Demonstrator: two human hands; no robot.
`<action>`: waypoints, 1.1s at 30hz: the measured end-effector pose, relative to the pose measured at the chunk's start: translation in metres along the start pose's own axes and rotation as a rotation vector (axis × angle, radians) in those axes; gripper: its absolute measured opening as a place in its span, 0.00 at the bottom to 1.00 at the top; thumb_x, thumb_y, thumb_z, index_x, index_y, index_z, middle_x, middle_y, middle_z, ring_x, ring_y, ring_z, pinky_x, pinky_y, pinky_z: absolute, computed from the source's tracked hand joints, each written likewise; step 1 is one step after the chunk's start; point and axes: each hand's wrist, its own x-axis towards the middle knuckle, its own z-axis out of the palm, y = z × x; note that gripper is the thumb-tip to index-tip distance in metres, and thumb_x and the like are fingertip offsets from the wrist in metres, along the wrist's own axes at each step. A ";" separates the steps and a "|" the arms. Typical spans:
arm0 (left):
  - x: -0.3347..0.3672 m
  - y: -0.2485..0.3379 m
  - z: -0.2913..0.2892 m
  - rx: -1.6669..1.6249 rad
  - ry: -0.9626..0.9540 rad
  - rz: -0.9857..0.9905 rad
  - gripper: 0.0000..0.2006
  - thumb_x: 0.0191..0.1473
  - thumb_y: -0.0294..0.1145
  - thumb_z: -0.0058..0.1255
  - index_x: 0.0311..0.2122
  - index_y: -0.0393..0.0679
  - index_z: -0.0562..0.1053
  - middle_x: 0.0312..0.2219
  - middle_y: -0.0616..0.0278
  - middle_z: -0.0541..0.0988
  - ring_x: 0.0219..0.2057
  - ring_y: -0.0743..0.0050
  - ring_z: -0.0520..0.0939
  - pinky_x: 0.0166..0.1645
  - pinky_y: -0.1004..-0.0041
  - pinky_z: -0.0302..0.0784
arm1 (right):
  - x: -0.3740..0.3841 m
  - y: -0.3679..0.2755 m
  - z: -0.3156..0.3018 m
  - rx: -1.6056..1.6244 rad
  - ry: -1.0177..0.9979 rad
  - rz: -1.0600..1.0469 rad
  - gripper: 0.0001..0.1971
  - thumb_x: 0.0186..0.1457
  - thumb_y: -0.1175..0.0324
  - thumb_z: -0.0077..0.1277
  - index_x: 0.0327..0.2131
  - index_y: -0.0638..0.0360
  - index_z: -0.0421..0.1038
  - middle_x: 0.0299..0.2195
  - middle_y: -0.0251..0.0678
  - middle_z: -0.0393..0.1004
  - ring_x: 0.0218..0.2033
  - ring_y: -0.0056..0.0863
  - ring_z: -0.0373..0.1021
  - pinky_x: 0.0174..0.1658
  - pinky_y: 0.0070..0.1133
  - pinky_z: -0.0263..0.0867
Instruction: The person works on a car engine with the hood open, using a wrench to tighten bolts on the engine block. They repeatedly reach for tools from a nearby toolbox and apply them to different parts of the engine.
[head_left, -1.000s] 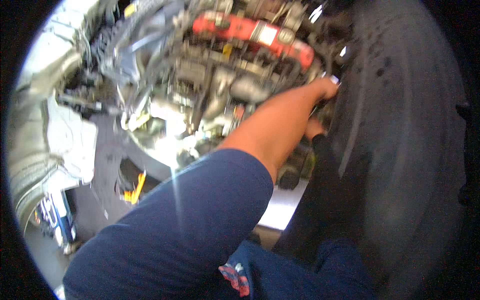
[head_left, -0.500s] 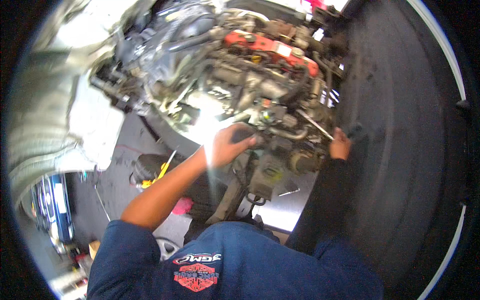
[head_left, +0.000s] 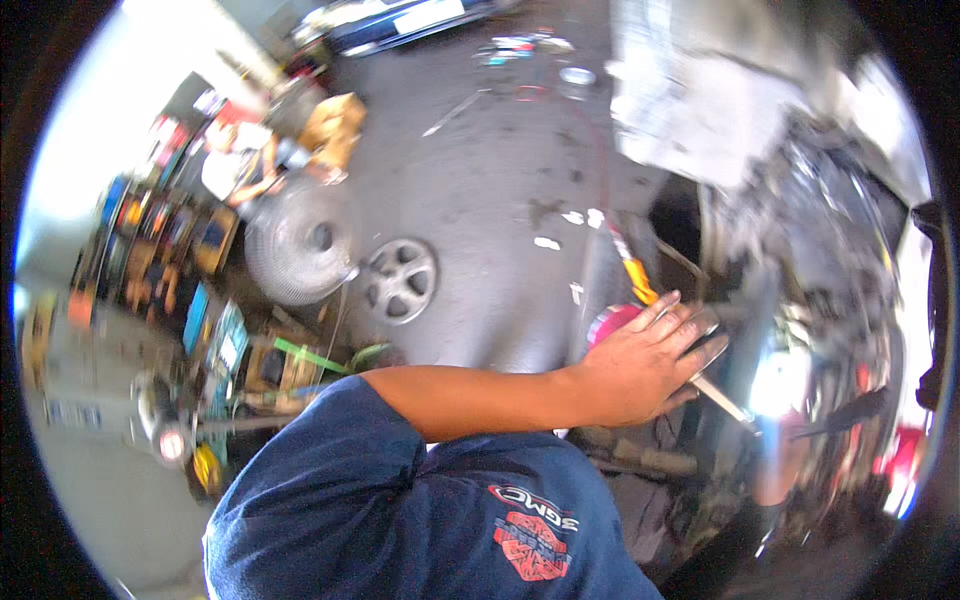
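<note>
My left hand (head_left: 640, 368) reaches across to the right, its back toward me and its fingers extended. A long silvery wrench (head_left: 722, 402) comes out between its thumb and fingers, so the hand is closed on it. The far end of the wrench points at the engine bay (head_left: 840, 330), which is smeared by motion. Close to that end, my right hand (head_left: 778, 472) shows only as a blur in a dark sleeve, partly washed out by a bright light. Its fingers cannot be made out.
A yellow-handled tool (head_left: 637, 280) and a pink round object (head_left: 612, 324) are beside my left hand. On the floor lie a wheel rim (head_left: 432, 285) and scattered white pieces (head_left: 546, 243). A fan (head_left: 300, 240), loaded shelves (head_left: 150, 240) and another person (head_left: 235, 165) are at left.
My view has swung left, so the engine now sits at the right edge. The wrench was in my right hand over the engine; now it extends from my left hand.
</note>
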 end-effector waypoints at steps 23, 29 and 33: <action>-0.673 -0.325 -0.314 0.099 -0.643 -1.723 0.36 0.59 0.52 0.49 0.60 0.30 0.61 0.49 0.40 0.79 0.52 0.47 0.81 0.51 0.57 0.80 | 0.085 -0.437 0.342 0.213 -0.976 0.247 0.22 0.63 0.49 0.52 0.32 0.62 0.72 0.22 0.31 0.70 0.23 0.24 0.67 0.24 0.26 0.66; -0.839 -0.394 -0.407 0.257 -0.662 -2.029 0.38 0.48 0.28 0.62 0.65 0.37 0.61 0.56 0.47 0.76 0.57 0.52 0.77 0.57 0.59 0.76 | 0.045 -0.497 0.347 0.071 -1.057 0.036 0.22 0.63 0.51 0.51 0.29 0.65 0.73 0.20 0.38 0.72 0.21 0.28 0.68 0.24 0.29 0.67; -0.920 -0.409 -0.480 0.446 -0.555 -2.123 0.20 0.49 0.26 0.59 0.51 0.43 0.79 0.52 0.50 0.79 0.55 0.52 0.80 0.56 0.56 0.78 | 0.036 -0.487 0.342 0.136 -1.090 0.324 0.21 0.63 0.51 0.53 0.35 0.65 0.72 0.22 0.37 0.71 0.18 0.30 0.69 0.20 0.30 0.68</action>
